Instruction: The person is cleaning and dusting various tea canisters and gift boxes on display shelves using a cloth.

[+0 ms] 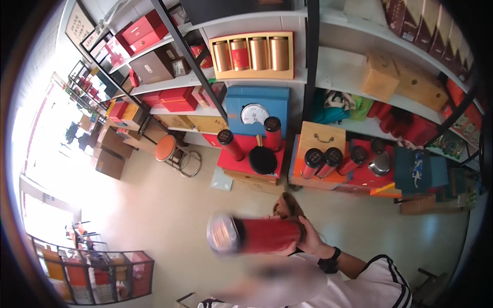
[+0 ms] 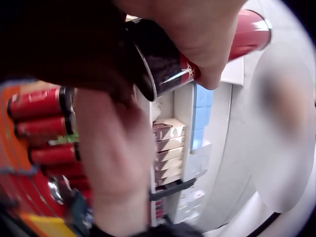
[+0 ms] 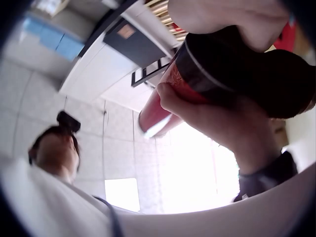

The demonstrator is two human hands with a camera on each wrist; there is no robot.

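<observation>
A red canister (image 1: 269, 235) with a black band and a shiny silvery end lies tilted across both hands in the head view. My left hand (image 3: 217, 118) grips its side, thumb along the red wall, as the right wrist view shows. At the canister's other end is my right hand (image 1: 310, 238), with a dark strap at the wrist. It holds a brown cloth (image 1: 287, 204) against that end. Close up, the cloth (image 2: 59, 54) looks dark and covers the canister's end face. Much of the left hand is hidden in the head view.
Shelves ahead hold gift boxes, among them a gold tin set (image 1: 251, 55). Similar red canisters (image 1: 314, 160) stand on boxes below. An orange stool (image 1: 166, 148) is on the floor at left, and a black mesh basket (image 1: 97, 277) at lower left.
</observation>
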